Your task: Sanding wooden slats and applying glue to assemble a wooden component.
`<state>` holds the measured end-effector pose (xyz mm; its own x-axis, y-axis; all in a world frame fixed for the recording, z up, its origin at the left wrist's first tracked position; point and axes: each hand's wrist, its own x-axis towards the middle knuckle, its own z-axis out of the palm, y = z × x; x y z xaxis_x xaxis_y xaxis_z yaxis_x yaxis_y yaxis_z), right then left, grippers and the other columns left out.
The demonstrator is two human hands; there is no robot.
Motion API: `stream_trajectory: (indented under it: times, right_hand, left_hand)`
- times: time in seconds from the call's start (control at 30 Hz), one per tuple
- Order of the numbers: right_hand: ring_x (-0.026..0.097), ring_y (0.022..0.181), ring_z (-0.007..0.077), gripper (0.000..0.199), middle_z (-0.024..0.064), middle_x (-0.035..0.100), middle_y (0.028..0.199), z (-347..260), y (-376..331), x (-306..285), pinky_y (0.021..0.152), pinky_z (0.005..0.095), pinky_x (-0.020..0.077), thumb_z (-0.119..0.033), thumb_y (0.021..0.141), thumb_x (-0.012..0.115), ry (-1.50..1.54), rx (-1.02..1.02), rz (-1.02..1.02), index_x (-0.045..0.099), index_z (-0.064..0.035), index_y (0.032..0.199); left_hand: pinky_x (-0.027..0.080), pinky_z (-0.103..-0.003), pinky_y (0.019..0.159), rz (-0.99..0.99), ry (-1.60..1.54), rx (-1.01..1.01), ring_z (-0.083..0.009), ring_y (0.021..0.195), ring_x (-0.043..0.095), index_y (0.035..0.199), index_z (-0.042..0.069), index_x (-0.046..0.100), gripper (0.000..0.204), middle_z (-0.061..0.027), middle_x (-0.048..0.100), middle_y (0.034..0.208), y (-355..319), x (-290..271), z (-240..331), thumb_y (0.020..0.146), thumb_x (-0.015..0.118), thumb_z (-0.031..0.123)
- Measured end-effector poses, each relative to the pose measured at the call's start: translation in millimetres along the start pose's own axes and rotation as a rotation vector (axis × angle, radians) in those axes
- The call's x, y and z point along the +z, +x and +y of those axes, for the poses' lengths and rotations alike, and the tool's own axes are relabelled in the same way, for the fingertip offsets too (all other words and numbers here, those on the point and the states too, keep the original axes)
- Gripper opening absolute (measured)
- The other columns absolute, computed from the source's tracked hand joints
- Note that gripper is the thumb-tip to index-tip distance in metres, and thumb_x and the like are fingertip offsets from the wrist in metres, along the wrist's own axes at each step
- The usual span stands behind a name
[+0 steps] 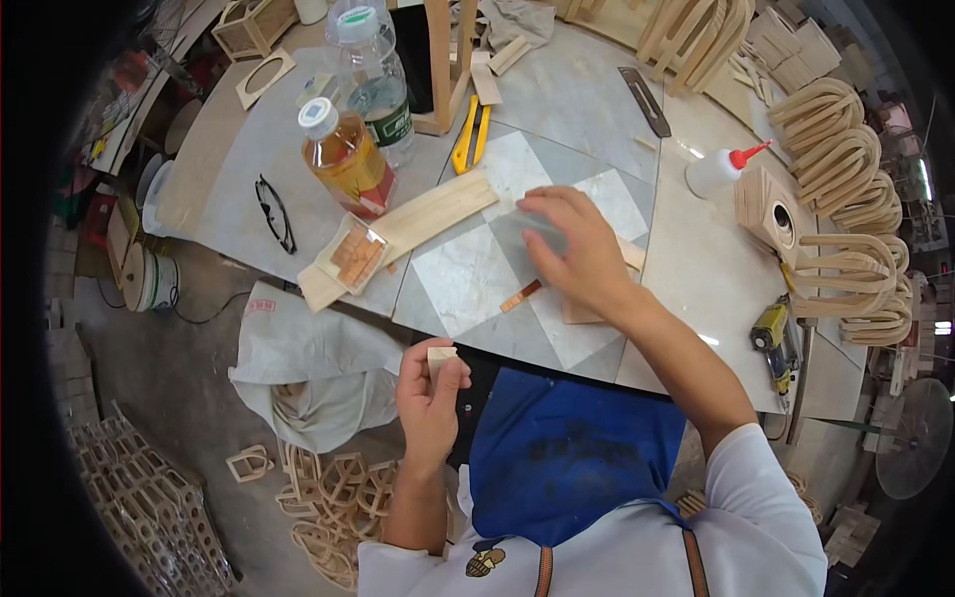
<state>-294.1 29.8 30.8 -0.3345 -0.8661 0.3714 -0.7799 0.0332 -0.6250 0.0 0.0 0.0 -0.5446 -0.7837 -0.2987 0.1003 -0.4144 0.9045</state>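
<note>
My left hand (428,406) is closed around a small pale wood block (441,358), held just off the table's near edge. Over the patterned tabletop (453,289) is my right hand (582,249), thumb and fingers apart with nothing visible between them. A short strip of reddish-brown pieces (520,296) lies below its thumb. Under the right wrist a pale wood piece (585,314) is partly hidden. To the left, a long pale board (438,216) lies slantwise, and a clear square box (352,255) of small reddish-brown pieces rests on its near end.
A tea-coloured drink bottle (348,164), a clear bottle (383,104), a yellow utility knife (472,134) and eyeglasses (276,214) stand or lie at left. Right are a red-tipped glue bottle (714,174), a yellow-black power tool (773,343) and bent wood loops (851,274).
</note>
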Motion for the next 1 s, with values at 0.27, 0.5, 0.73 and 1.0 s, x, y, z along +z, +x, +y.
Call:
stream_trajectory:
  times: [0.27, 0.5, 0.73, 1.0]
  right_hand:
    - [0.068, 0.114, 0.031, 0.032, 0.013, 0.071, 0.13, 86, 90, -9, 0.101, 0.0377, 0.0564, -0.01, 0.096, 0.072, -0.088, 0.232, 0.156, 0.075, -0.0048, 0.128]
    - [0.056, 0.139, 0.0419, 0.058, 0.0223, 0.055, 0.156, 138, 202, 45, 0.114, 0.0486, 0.0521, -0.022, 0.092, 0.077, -0.227, 0.123, 0.356, 0.062, -0.0056, 0.146]
    - [0.061, 0.133, 0.0425, 0.062, 0.0223, 0.062, 0.15, 144, 307, 75, 0.111, 0.0507, 0.0532, -0.027, 0.092, 0.078, -0.303, 0.144, 0.325, 0.062, -0.0096, 0.149]
    - [0.074, 0.102, 0.0332, 0.042, 0.0154, 0.079, 0.121, 178, 338, 55, 0.092, 0.0456, 0.0595, -0.024, 0.094, 0.075, 0.168, 0.415, 0.371, 0.074, -0.0096, 0.133]
  left_hand:
    - [0.057, -0.038, 0.078, 0.019, 0.734, 0.467, -0.0291, 0.081, 0.068, 0.124, 0.004, 0.067, 0.028, -0.0111, 0.072, 0.096, 35, 7, 18, 0.099, 0.078, 0.01]
    - [0.056, -0.04, 0.075, -0.024, 1.029, 1.068, -0.0301, 0.078, 0.067, 0.115, 0.007, 0.071, 0.03, -0.0099, 0.073, 0.097, 103, 33, 3, 0.087, 0.082, 0.007]
    - [0.055, -0.039, 0.073, -0.025, 1.087, 0.997, -0.0295, 0.076, 0.065, 0.109, 0.007, 0.072, 0.025, -0.01, 0.072, 0.092, 101, 37, 4, 0.085, 0.079, 0.007]
    - [0.054, -0.038, 0.071, -0.003, 1.154, 0.941, -0.0278, 0.074, 0.064, 0.107, 0.01, 0.072, 0.027, -0.0071, 0.071, 0.089, 97, 36, 9, 0.082, 0.081, 0.011]
